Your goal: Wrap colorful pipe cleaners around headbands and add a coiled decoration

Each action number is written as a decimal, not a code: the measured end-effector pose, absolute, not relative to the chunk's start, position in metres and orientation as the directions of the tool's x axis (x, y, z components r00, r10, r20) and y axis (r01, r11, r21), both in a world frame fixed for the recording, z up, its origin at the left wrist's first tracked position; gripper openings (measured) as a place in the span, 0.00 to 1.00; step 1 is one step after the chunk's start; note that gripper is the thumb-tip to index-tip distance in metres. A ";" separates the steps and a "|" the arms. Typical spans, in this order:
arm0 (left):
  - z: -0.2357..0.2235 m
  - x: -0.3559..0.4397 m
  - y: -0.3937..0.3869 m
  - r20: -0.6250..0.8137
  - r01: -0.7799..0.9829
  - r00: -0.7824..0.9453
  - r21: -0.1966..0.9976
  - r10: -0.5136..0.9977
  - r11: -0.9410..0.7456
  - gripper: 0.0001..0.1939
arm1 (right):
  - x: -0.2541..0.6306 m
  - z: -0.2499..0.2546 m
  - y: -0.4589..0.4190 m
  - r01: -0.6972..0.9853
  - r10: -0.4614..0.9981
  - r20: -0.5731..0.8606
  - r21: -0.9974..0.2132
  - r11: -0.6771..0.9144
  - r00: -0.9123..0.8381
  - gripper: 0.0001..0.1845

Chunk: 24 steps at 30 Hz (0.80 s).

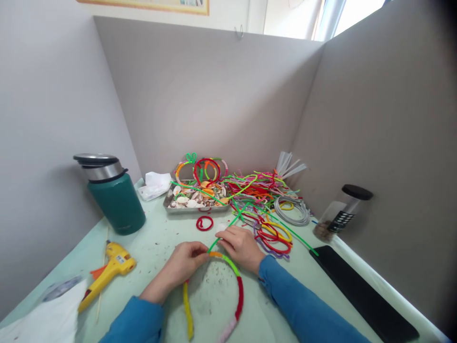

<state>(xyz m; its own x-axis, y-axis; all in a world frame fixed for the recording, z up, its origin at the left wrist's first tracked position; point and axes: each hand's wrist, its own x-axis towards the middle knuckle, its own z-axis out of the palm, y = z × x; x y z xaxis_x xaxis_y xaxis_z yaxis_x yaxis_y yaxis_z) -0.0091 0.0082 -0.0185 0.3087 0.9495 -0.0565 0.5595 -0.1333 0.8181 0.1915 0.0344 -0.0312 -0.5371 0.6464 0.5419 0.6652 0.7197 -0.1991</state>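
Observation:
A curved hoop (240, 297) wrapped in bands of yellow, orange, green, red and pale pink hangs down from my hands over the table. My left hand (186, 261) pinches the top of this hoop beside its orange band. A green pipe cleaner (233, 220) slants up and right from that spot. Closed around its lower part, my right hand (240, 243) sits just right of my left. Beyond my hands lies a small red pipe cleaner coil (204, 223). Behind it stands a metal tray (196, 209) of seashells, with several finished wrapped hoops (207, 171) leaning at its back.
A yellow glue gun (114, 264) and a teal bottle (116, 202) are at the left. Loose pipe cleaners (250, 188), a grey wire coil (292, 211) and glue sticks (289, 165) lie back right. A clear jar (341, 214) and a black strip (360, 290) are along the right.

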 end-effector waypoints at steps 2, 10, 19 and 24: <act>-0.018 -0.009 0.008 -0.075 0.520 0.304 0.849 0.950 -0.100 0.15 | 0.192 -0.033 0.036 0.682 0.664 0.552 -0.218 0.698 -0.504 0.11; -0.012 -0.005 0.008 -0.090 0.485 0.302 0.871 0.949 -0.072 0.16 | 0.198 -0.027 0.037 0.712 0.651 0.687 -0.276 0.646 -0.324 0.10; -0.018 -0.008 0.014 -0.139 0.567 0.333 0.820 0.933 -0.080 0.20 | 0.210 -0.014 0.043 0.800 0.563 0.820 -0.271 0.535 -0.099 0.19; -0.018 -0.009 0.015 -0.162 0.598 0.346 0.797 0.924 -0.085 0.22 | 0.231 -0.016 0.058 0.921 0.676 0.728 -0.333 0.200 0.117 0.23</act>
<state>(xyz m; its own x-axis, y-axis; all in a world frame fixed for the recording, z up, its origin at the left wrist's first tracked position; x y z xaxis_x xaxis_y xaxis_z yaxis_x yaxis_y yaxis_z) -0.0093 0.0154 -0.0185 0.3462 0.9241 -0.1616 0.5978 -0.0846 0.7971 0.2309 0.0577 -0.0159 0.1167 0.6756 0.7280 0.9212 0.2003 -0.3335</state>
